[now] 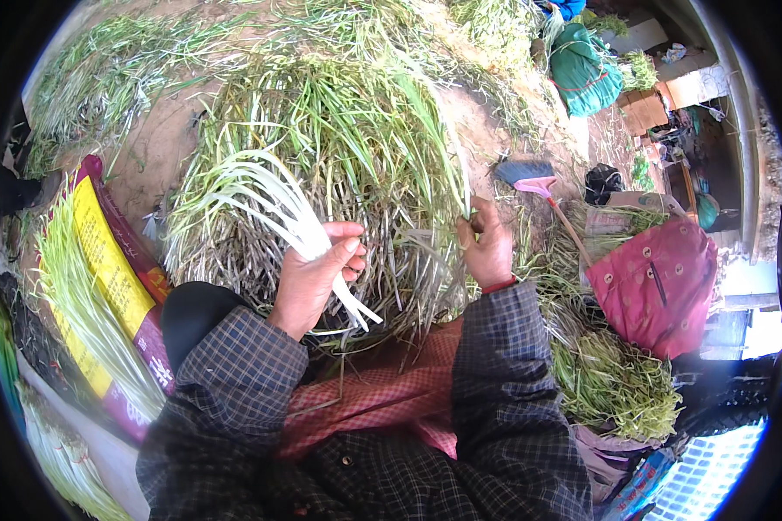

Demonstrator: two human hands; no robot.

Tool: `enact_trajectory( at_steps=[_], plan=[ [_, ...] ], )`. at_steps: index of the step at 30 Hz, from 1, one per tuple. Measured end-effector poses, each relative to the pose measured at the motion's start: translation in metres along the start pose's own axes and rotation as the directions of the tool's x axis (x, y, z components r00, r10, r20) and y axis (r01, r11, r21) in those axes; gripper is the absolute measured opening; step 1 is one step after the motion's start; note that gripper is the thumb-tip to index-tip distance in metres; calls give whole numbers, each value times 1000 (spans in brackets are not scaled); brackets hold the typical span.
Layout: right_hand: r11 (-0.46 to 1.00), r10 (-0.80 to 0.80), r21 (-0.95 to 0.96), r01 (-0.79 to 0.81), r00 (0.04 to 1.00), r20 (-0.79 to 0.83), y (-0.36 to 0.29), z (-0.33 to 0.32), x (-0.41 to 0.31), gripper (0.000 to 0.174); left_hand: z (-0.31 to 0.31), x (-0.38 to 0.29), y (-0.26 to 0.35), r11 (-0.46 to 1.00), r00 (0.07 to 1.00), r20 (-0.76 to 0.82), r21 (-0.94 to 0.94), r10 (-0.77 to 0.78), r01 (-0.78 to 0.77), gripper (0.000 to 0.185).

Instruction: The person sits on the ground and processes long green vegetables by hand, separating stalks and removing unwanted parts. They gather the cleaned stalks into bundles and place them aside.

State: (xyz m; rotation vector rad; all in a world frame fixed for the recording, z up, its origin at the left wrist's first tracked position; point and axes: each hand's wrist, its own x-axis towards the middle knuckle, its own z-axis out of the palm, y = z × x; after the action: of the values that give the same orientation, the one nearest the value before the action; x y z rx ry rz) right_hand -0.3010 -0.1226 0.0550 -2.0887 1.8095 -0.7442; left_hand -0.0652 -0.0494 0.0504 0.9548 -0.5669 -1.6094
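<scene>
My left hand (309, 283) is closed around a small bunch of pale, clean-looking stalks (287, 208), probably garlic chives or green garlic. Their white ends stick out below the fist and the tops curve up and left. Between thumb and fingers of my right hand (487, 244) is a single long stalk (459, 163), its green leaf blurred above. Right in front of me lies a large heap of untrimmed stalks (313, 130), green on top with brownish dry skins lower down. A red checked cloth (371, 397) covers my lap beneath both hands.
On the left, pale stalks (91, 286) lie on a purple and yellow printed sack (114, 251); bundled stalks (68, 449) lie lower left. To the right are a broom (535, 181), a pink cloth (655, 286) and more greens (612, 384). A green sack (583, 71) stands at upper right.
</scene>
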Motion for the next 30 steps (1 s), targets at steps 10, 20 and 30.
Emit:
enact_trajectory(
  at_steps=[10,20,30],
  plan=[
    [806,-591,-90,585,806,-48,-83,14,-22,14,-11,9,-9,1000,997,-71,-21,-15,14,30],
    [853,-511,74,517,856,-82,-76,22,-25,12,-15,7,-11,984,992,-122,-170,39,-60,11],
    [874,283,-450,-184,945,164,57,-38,4,31,-43,16,9,945,925,-376,-284,48,-164,17]
  ],
)
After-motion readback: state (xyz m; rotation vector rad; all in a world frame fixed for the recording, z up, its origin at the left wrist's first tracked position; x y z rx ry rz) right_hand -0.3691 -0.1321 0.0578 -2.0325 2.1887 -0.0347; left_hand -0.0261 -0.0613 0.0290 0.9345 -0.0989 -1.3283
